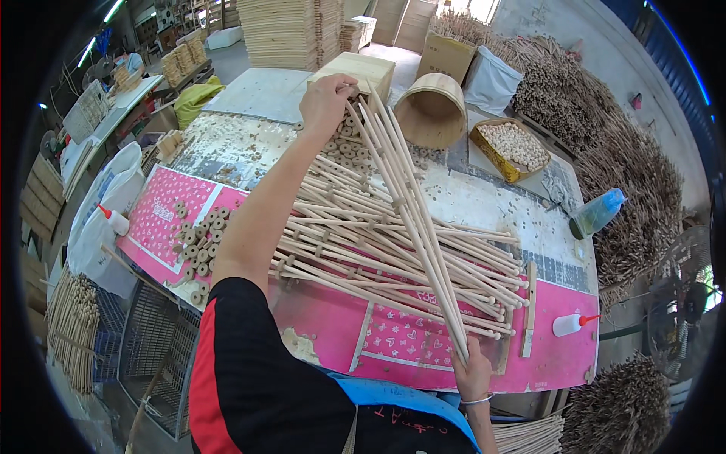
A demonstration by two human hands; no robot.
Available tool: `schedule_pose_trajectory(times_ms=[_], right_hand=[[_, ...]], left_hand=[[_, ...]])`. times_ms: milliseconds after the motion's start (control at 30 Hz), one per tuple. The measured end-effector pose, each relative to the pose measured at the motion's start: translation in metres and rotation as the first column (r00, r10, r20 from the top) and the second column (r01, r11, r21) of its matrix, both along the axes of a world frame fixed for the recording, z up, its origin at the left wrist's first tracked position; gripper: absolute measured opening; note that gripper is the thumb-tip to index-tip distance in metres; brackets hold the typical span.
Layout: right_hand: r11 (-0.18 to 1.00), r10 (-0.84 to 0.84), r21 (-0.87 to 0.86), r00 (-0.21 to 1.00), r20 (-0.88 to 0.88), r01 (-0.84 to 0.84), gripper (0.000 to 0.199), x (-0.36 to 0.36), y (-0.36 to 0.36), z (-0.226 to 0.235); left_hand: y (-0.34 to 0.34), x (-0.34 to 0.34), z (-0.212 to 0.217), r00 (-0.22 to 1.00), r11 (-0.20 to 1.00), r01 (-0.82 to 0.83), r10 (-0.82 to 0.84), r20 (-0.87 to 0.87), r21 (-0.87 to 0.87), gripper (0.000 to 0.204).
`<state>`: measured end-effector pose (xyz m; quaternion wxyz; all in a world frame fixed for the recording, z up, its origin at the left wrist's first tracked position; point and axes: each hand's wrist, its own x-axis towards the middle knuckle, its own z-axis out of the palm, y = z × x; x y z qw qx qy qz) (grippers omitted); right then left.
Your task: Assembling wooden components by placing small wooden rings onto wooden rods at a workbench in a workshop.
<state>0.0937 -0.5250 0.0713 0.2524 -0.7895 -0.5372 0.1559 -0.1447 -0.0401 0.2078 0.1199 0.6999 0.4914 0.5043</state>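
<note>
My right hand (473,372) is closed round the lower ends of a bundle of long pale wooden sticks (414,204), which slants up and away over the table. Near the bundle's far end, my left hand (325,104) has its fingers curled together; whatever they pinch is hidden. Just under that hand lies a pile of small wooden rings (349,150). Beneath the bundle, many wooden rods (378,253) lie across the table, several with a ring partway along and a rounded knob at the right end.
More rings (198,246) lie at the left. White glue bottles with red tips stand at left (115,219) and lie at right (571,324). Farther back are a wooden bucket (432,112), a box of wooden beads (484,151) and a blue-capped bottle (597,214). A fan (681,291) stands right.
</note>
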Motion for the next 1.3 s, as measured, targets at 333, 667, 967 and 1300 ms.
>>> schedule_pose_trajectory(times_ms=[333,667,967,1300], right_hand=[[1.000,0.004,0.016,0.997,-0.080,-0.003,0.027,-0.010,-0.006,-0.002],[0.999,0.030,-0.021,0.999,-0.027,-0.031,0.030,-0.009,0.015,-0.015],[0.999,0.043,-0.031,0.990,0.137,-0.040,0.033,-0.013,0.018,0.002],[0.994,0.066,-0.097,0.982,0.174,-0.049,0.029,-0.010,0.017,-0.005]], left_hand=[[-0.013,-0.013,-0.016,0.998,0.996,0.049,-0.050,-0.025,-0.074,0.018],[-0.094,0.018,-0.043,0.950,0.978,0.197,-0.207,-0.232,-0.069,0.018],[-0.067,-0.028,-0.050,0.985,0.991,0.127,-0.131,-0.116,-0.038,0.021],[-0.070,-0.050,-0.052,0.997,0.999,-0.040,0.039,-0.071,-0.001,0.022]])
